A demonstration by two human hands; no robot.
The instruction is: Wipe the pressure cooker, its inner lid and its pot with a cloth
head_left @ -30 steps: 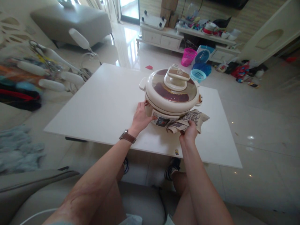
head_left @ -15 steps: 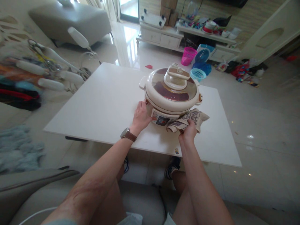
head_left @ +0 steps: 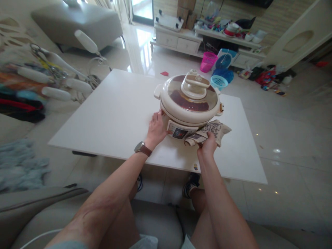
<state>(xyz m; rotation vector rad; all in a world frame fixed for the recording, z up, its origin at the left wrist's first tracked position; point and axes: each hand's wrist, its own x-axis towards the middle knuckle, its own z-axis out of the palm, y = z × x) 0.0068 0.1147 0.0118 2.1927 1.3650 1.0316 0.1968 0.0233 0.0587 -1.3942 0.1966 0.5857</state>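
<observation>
A cream electric hot pot with a glass lid and a tall knob stands on the white table. My left hand, below a brown-strapped watch, grips the left side of its base, thumb beside the front control panel. In my right hand is a folded beige cloth with a dark floral pattern. The cloth lies against the right front of the base, below the pot's rim. My right fingertips are partly hidden by the cloth.
Past the table are a pink basket, a light-blue basket and a white TV cabinet. A white multi-armed lamp stands at the left. A small sticker marks the table's near edge.
</observation>
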